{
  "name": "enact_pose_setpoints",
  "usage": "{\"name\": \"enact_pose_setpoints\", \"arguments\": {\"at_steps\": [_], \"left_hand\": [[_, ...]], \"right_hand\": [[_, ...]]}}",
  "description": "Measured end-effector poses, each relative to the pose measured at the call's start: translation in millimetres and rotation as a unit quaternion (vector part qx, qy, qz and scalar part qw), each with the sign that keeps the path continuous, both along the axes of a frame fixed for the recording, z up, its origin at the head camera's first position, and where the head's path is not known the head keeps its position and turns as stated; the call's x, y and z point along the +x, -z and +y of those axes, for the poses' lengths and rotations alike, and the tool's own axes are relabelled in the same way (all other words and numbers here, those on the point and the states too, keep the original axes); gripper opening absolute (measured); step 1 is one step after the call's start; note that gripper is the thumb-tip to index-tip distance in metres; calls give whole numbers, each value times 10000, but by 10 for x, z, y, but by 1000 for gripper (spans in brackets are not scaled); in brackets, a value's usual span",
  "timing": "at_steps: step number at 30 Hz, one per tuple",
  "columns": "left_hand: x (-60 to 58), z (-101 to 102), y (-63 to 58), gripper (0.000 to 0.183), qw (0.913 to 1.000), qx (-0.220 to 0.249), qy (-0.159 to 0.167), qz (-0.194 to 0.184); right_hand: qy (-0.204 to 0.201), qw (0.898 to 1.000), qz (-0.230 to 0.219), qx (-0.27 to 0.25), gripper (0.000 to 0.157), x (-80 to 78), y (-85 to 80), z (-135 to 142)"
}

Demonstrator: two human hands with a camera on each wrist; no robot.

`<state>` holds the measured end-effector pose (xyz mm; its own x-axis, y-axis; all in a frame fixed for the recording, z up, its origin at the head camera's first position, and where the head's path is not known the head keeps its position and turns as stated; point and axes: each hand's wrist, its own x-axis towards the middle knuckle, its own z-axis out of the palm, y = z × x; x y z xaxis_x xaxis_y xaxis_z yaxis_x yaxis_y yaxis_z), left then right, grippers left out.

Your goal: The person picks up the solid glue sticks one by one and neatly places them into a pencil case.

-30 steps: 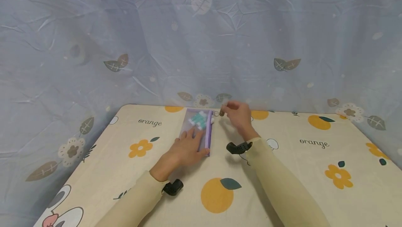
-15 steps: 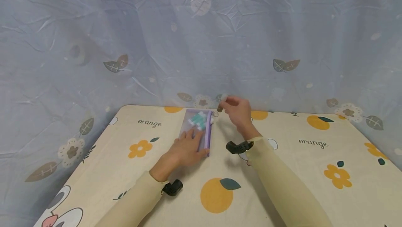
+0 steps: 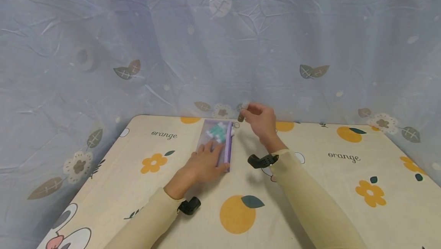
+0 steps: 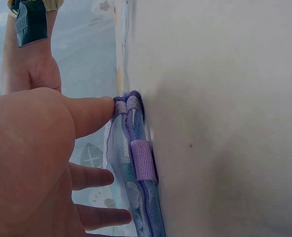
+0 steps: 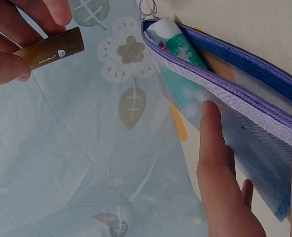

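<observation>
A purple-edged, see-through zipper pouch [image 3: 228, 147] lies lengthwise at the far middle of the table. My left hand [image 3: 203, 163] rests on its near half with fingers spread, the thumb [image 4: 94, 113] at the near corner. Through the mesh, several green-and-white sticks [image 3: 218, 131] show. In the right wrist view the zipper is undone, and a white-capped green tube [image 5: 183, 47] lies just inside the mouth. My right hand [image 3: 262, 122] pinches a short brown tube [image 5: 57, 48] with small white print, held up past the pouch's far right corner.
A metal ring [image 3: 236, 125] hangs from the zipper at the pouch's far end. The cream tablecloth [image 3: 310, 187] has orange and flower prints. Right behind the table's far edge hangs a grey-blue patterned curtain [image 3: 165, 50].
My right hand has risen a little and shifted slightly left with the brown tube in its fingers. The left hand and the pouch stay where they were.
</observation>
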<state>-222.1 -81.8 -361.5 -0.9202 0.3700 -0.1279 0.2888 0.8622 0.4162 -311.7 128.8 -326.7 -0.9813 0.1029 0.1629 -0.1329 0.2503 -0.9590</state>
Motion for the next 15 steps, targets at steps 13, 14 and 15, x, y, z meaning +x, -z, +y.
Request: {"name": "enact_pose_setpoints", "arguments": {"at_steps": [13,14,15], "left_hand": [[-1,6,-3,77,10000,-6,-46,-28],[-1,6,0,77,10000,-9,-42,-21],[-2,7,3,77,10000,-15,-37,-14]], "right_hand": [[45,9989,-337,-313,34,-17,52,-45],[26,9985,-381,-379,34,-17,60,-49],[11,9981,-434,-446,35,-17,68,-53]]}}
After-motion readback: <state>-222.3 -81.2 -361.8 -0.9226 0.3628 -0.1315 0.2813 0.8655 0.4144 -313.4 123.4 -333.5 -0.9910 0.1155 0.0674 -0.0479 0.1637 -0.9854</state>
